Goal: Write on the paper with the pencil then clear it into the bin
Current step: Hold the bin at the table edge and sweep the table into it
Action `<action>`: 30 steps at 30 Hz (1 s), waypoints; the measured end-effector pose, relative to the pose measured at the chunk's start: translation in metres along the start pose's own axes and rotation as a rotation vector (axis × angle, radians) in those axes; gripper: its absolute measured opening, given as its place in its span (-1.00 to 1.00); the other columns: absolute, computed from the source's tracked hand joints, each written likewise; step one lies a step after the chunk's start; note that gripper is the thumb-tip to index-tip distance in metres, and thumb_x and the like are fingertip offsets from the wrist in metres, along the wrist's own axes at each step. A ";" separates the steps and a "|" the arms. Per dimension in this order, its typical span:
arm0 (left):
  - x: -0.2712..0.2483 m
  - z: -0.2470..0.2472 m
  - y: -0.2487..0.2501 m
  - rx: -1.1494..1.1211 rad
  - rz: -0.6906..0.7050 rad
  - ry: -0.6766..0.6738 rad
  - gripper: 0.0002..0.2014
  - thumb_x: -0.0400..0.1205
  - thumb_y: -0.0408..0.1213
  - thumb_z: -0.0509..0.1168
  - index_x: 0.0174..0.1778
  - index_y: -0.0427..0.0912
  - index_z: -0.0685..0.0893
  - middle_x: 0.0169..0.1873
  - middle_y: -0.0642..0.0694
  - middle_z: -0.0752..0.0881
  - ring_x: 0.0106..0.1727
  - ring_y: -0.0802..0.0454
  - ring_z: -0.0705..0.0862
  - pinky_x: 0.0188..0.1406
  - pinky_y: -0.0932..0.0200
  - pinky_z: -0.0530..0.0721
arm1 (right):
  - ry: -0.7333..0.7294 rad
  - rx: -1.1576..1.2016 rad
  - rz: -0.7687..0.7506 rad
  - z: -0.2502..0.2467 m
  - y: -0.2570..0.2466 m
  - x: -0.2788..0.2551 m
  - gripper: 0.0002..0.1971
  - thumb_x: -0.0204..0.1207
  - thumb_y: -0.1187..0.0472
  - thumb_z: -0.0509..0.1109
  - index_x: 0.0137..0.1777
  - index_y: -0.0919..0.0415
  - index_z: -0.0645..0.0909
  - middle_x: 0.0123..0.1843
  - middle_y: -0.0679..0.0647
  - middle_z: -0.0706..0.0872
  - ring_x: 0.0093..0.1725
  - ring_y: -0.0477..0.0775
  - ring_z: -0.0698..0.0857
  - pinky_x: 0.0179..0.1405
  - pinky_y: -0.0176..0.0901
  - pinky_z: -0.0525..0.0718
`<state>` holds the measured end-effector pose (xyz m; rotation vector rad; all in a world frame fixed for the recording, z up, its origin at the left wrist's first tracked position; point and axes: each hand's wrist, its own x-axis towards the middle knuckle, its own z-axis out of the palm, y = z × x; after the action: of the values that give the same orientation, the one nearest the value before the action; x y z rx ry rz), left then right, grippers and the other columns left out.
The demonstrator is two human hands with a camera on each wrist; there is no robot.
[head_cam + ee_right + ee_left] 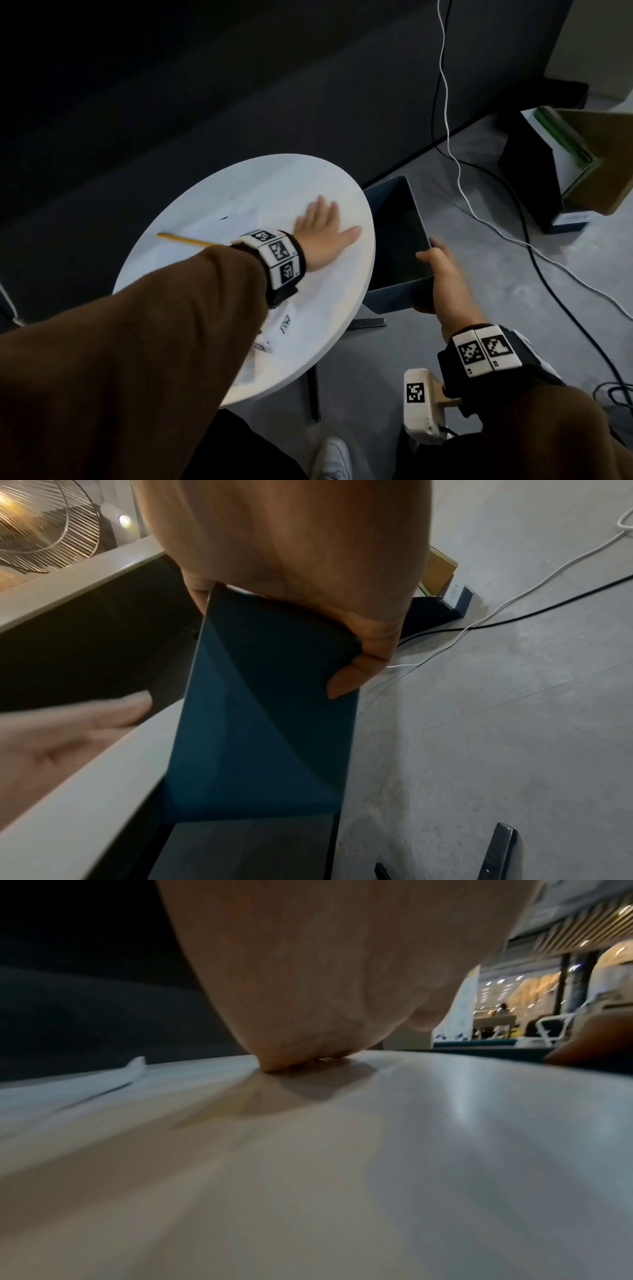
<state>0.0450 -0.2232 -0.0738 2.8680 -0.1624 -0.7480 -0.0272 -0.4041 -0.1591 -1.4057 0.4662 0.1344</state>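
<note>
A round white table (pixel 191 308) carries a sheet of white paper (pixel 236 219) and a yellow pencil (pixel 185 239) lying across it. My left hand (pixel 325 229) lies flat on the tabletop near the right rim, fingers straight and spread, right of the paper. In the left wrist view the palm (pixel 301 988) presses the table (pixel 445 1123), with the paper's edge (pixel 103 1080) to the left. My right hand (pixel 442 274) grips the near corner of a blue rectangular bin (pixel 394 298), held just below the table's right edge. The right wrist view shows fingers (pixel 359 669) curled round the bin's wall (pixel 267 723).
Black and white cables (pixel 479 212) trail over the grey floor to the right. A box (pixel 561 164) stands at the far right. The table's dark legs (pixel 313 394) and my shoe (pixel 332 459) are below. A dark wall lies behind the table.
</note>
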 end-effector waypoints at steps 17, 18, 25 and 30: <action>-0.001 -0.023 0.006 -0.395 0.053 -0.030 -0.35 0.83 0.10 -0.14 0.75 -0.07 -0.26 0.74 -0.11 -0.30 0.74 -0.01 -0.32 0.70 -0.11 -0.32 | 0.037 0.028 0.018 -0.005 0.002 0.004 -0.42 0.51 -0.13 0.25 0.57 -0.22 0.40 0.30 0.06 0.59 0.21 0.18 0.61 -0.05 0.07 0.69; 0.002 -0.025 0.001 -0.352 -0.037 0.016 -0.31 0.82 0.14 -0.15 0.75 -0.09 -0.28 0.74 -0.17 -0.31 0.74 -0.06 -0.32 0.70 -0.14 -0.28 | 0.039 0.030 0.021 -0.006 0.002 0.005 -0.43 0.53 -0.13 0.25 0.57 -0.22 0.40 0.30 0.05 0.58 0.21 0.18 0.61 -0.05 0.07 0.69; -0.014 -0.011 -0.019 -0.145 -0.345 0.018 -0.19 0.75 0.29 -0.16 0.74 -0.11 -0.33 0.70 -0.29 -0.39 0.72 -0.22 -0.37 0.69 -0.24 -0.25 | 0.047 0.042 0.020 -0.009 -0.002 0.008 -0.44 0.52 -0.14 0.25 0.55 -0.25 0.40 0.33 0.06 0.56 0.24 0.20 0.60 -0.02 0.12 0.72; -0.027 0.001 0.039 -0.271 0.134 -0.134 -0.26 0.79 0.19 -0.06 0.75 -0.02 -0.29 0.71 -0.12 -0.39 0.71 -0.11 -0.41 0.66 -0.14 -0.33 | 0.038 0.041 0.025 -0.007 0.001 0.007 -0.40 0.46 -0.15 0.25 0.56 -0.23 0.42 0.34 0.12 0.60 0.22 0.21 0.63 -0.15 0.01 0.66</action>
<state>0.0185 -0.2572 -0.0544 2.5258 -0.2480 -0.8635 -0.0226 -0.4125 -0.1631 -1.3646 0.5152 0.1179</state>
